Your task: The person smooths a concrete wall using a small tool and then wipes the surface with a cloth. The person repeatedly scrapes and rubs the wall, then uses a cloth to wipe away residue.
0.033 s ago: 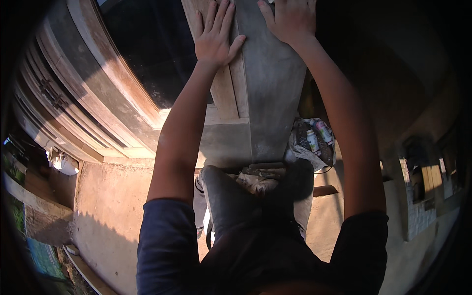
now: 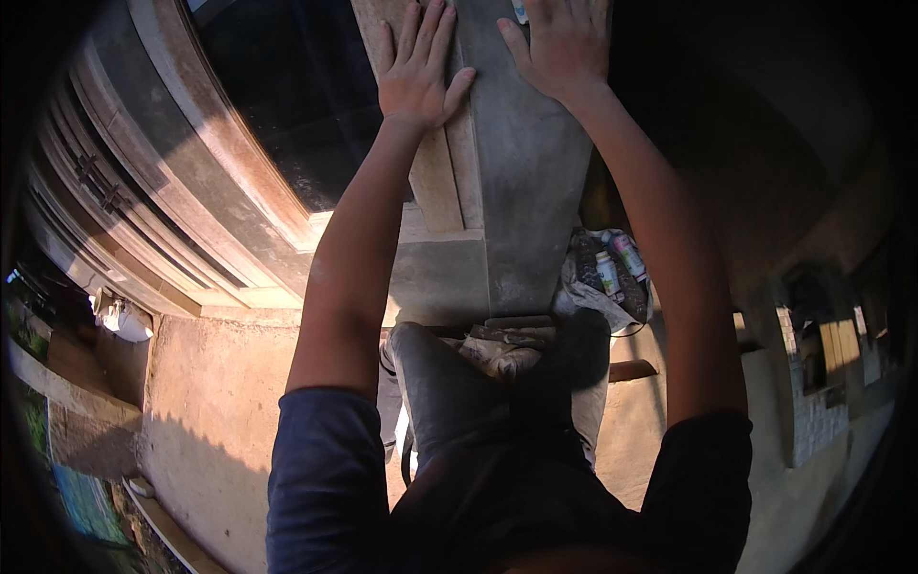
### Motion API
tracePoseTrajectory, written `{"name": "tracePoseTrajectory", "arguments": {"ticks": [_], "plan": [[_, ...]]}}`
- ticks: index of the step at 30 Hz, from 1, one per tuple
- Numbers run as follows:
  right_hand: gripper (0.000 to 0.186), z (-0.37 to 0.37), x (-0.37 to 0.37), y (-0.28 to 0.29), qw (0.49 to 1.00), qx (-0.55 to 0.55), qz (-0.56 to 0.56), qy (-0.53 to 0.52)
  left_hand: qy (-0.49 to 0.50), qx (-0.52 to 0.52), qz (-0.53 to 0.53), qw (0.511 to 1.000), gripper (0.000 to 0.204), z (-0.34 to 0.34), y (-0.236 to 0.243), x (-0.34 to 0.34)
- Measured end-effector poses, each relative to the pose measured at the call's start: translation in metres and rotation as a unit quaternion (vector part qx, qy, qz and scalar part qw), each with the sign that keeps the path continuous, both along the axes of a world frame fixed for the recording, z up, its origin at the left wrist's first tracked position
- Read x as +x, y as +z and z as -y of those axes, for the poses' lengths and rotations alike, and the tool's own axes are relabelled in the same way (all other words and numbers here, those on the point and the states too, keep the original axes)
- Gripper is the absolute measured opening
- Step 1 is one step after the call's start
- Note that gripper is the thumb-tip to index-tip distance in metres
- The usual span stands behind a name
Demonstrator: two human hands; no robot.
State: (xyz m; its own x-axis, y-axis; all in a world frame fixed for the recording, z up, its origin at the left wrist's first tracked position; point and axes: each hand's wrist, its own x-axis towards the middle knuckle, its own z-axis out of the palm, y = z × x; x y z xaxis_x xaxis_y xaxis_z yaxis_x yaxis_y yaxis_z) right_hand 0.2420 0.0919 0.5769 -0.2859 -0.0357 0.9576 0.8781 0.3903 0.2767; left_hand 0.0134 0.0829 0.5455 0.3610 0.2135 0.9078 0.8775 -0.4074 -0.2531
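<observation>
My left hand (image 2: 421,81) lies flat with its fingers spread on the pale wooden window frame (image 2: 438,187), beside the dark glass pane (image 2: 306,105). Over the smooth grey wall strip (image 2: 531,182) just right of it, my right hand (image 2: 566,48) presses down with the thumb held out. Its fingertips run out of the picture at the top. A small white-and-blue thing (image 2: 520,11) peeks out between the thumb and fingers, and the hand appears to hold it against the wall; its kind cannot be made out.
Below the wall, near my right knee, stands a pale bag (image 2: 583,295) with bottles (image 2: 608,273) in it. Folded cloth-like material (image 2: 502,352) lies between my legs. Shuttered wooden panels (image 2: 143,201) line the left, above a sunlit floor (image 2: 210,383).
My right hand has slid slightly down the wall toward me, and more of the small white-and-blue thing shows beside it. The left hand stays in place.
</observation>
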Motion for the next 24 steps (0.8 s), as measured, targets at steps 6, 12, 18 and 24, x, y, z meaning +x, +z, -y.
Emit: {"name": "tracePoseTrajectory", "arguments": {"ticks": [6, 12, 18, 24], "plan": [[0.057, 0.008, -0.006, -0.211, 0.994, -0.067, -0.062, 0.058, 0.009, 0.056, 0.046, 0.997, 0.068, -0.011, -0.020, 0.003], [0.070, 0.033, -0.008, -0.237, 0.982, -0.153, -0.112, 0.023, 0.008, 0.058, 0.072, 0.996, 0.065, -0.021, -0.035, 0.004], [0.069, -0.009, 0.003, -0.102, 0.994, -0.009, -0.107, 0.026, 0.017, 0.068, 0.062, 0.996, 0.065, -0.011, -0.047, 0.009], [0.066, 0.004, -0.007, -0.210, 0.987, -0.128, -0.099, -0.014, 0.016, 0.097, 0.072, 0.993, 0.064, -0.016, -0.052, 0.008]]}}
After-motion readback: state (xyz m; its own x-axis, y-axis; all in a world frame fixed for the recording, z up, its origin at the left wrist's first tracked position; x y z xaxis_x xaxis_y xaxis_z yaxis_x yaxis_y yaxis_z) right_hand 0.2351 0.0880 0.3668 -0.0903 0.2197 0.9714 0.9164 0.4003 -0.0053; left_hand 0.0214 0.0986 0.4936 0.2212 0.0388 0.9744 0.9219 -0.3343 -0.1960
